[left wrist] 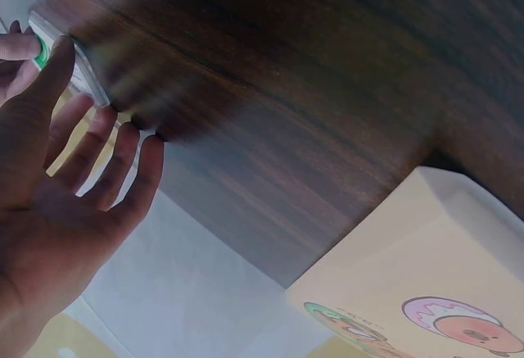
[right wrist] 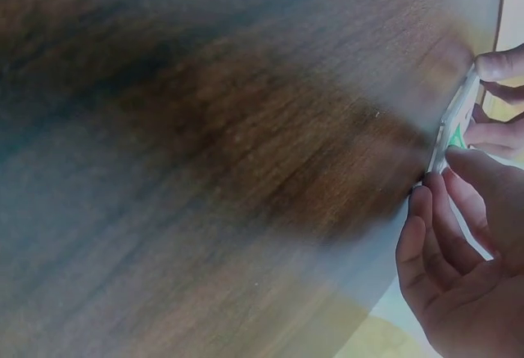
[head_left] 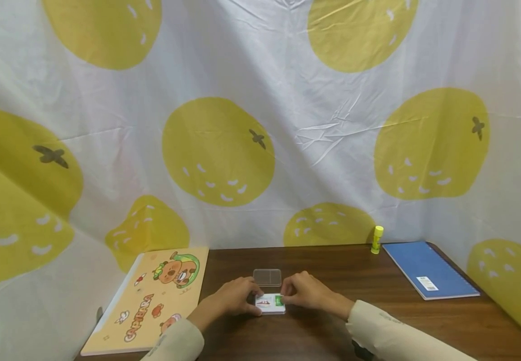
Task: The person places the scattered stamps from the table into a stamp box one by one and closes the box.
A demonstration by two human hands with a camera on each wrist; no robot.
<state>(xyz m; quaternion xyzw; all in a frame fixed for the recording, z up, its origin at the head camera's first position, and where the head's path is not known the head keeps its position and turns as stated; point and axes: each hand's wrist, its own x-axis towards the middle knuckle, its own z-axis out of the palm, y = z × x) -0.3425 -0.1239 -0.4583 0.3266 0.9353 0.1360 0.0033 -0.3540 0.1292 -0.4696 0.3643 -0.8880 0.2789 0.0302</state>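
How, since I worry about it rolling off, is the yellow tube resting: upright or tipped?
Upright: the yellow tube stands on the table, its cap uppermost, overlapping the curtain behind.

We get soft light in the head view; the wrist views look dimmer and hazy, pale glare streaking the worktop point(left wrist: 270, 129), shadows beside the fingers point(left wrist: 147, 174).

White-green case point(head_left: 269, 305), blue notebook point(head_left: 432, 268), yellow-patterned curtain point(head_left: 287, 120)
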